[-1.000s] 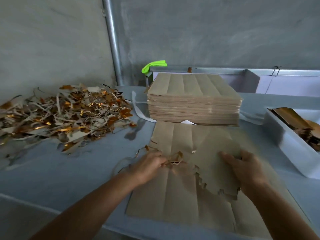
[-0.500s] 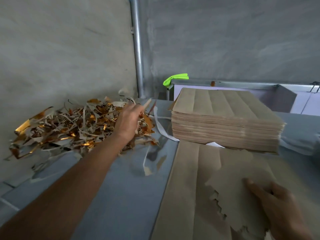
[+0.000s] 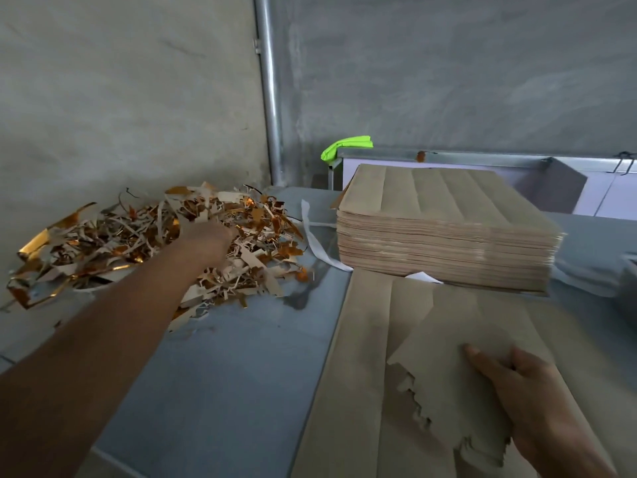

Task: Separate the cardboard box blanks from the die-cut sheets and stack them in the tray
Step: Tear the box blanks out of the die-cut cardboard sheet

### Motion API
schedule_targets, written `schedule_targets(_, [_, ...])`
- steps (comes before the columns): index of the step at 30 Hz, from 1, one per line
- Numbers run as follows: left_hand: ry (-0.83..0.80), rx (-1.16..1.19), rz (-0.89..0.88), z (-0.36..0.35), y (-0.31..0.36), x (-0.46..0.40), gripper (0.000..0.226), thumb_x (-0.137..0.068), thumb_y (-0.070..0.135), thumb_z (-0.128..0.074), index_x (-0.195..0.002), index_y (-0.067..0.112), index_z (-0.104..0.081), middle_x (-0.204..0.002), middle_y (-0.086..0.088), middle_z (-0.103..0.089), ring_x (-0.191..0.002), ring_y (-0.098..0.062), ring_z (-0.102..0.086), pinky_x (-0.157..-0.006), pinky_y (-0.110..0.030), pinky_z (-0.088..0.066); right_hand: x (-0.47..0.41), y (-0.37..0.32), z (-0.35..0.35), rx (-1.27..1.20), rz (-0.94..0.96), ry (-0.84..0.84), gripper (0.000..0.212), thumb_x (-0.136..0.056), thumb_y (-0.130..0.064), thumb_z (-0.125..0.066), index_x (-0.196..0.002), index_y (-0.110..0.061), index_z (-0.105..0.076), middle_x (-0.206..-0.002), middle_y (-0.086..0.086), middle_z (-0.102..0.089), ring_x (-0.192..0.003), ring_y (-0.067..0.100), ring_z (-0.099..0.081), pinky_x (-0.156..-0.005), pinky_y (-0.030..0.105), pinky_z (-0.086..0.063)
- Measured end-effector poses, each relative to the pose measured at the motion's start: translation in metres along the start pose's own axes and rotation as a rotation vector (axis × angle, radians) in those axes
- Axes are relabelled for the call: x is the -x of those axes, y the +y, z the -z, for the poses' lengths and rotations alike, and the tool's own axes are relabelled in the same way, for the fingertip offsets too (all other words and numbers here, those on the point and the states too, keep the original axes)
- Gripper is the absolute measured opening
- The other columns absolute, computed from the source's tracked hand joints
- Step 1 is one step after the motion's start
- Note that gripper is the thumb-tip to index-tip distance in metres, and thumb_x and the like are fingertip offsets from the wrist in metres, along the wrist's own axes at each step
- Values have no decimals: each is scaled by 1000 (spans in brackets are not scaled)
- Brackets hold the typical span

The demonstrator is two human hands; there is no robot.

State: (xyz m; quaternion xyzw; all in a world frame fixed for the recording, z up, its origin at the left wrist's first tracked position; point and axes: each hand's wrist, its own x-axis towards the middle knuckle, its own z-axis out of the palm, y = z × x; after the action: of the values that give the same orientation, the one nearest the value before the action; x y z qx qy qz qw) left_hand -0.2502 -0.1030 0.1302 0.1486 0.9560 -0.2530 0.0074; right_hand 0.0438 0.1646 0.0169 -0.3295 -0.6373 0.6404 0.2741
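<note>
Two hands at work. Your left hand [image 3: 206, 241] is out over the scrap pile [image 3: 155, 243]; it faces away and blurs, so you cannot tell whether the fingers are spread or curled on trimmings. Your right hand [image 3: 527, 391] presses down on the blanks [image 3: 448, 374], thumb and fingers gripping a thin sheaf with ragged, notched edges. That sheaf lies on a sheet [image 3: 362, 357] spread under the hand. Beyond the right hand stands the sheet stack [image 3: 444, 236], thick, with much left to strip.

Step, as judged: waste disposal between strippings; blanks freed, not yet stacked.

Next move likely calls for bringing the left hand to the sheaf, squaring its edges, then carrying it to the tray.

Containers: only a blurred grey edge [image 3: 629, 281] shows right of the right hand, perhaps the tray; contents not visible. A metal bin [image 3: 448, 160] behind the stack: contents hidden.
</note>
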Motion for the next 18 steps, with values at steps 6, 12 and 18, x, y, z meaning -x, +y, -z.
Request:
schedule_targets(6, [-135, -28, 38, 13, 6, 23, 76, -81, 65, -55, -140, 20, -42, -142, -8, -42, -125, -26, -46, -95, -37, -44, 8, -6, 11, -73, 19, -11, 8, -82, -5, -68, -79, -1, -63, -61, 9, -70, -45, 16, -65, -35, 24, -48])
schedule_targets(12, [-151, 249, -89, 29, 35, 54, 47, -94, 39, -52, -131, 10, -52, -108, -9, -60, -90, -21, -61, -74, -28, -52, 7, 1, 20, -32, 2, -23, 7, -84, -12, -70, -86, -8, -65, -70, 7, -72, -64, 24, -70, -49, 31, -54])
schedule_targets(18, [263, 114, -66, 39, 62, 65, 48, -89, 50, -54, -129, 23, -56, -137, -11, -42, -124, -29, -40, -96, -40, -39, 10, 4, 30, -57, 1, -31, 9, -84, -13, -69, -90, -7, -66, -78, 10, -73, -69, 27, -71, -55, 35, -57])
